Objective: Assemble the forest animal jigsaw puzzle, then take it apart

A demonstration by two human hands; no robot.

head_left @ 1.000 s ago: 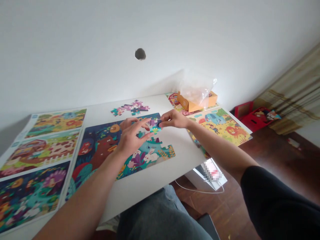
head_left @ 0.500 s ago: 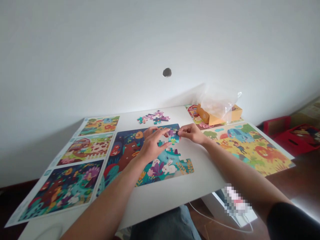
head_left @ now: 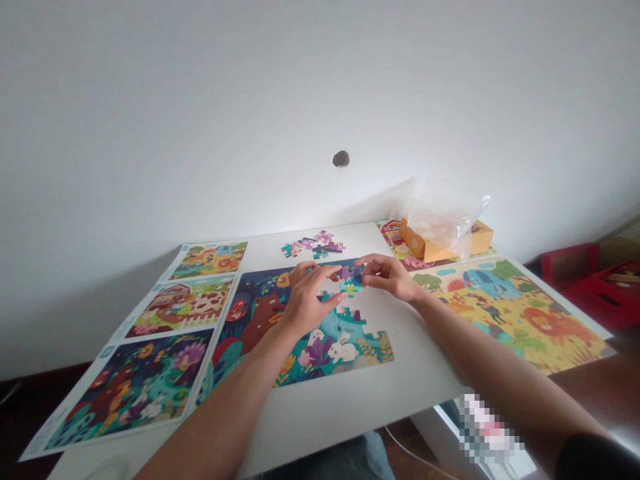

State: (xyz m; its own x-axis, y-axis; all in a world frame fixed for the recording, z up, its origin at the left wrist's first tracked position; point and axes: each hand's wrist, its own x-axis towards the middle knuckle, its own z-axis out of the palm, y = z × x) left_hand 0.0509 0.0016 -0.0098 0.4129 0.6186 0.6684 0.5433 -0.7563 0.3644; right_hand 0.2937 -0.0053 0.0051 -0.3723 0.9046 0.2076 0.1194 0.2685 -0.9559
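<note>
Puzzle (head_left: 327,353): part-built on white table (head_left: 345,410).
Piece (head_left: 351,285): between both hands, puzzle's upper right.
Left hand (head_left: 310,297): thumb, fingers wide apart.
Right hand (head_left: 393,277): fingertips at piece's right edge; cannot tell whether pinched.

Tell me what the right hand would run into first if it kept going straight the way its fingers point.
The right hand would most likely meet the small purple-and-teal puzzle section at its fingertips first, with the left hand beyond. Whether fingertips and section touch is unclear.
</note>
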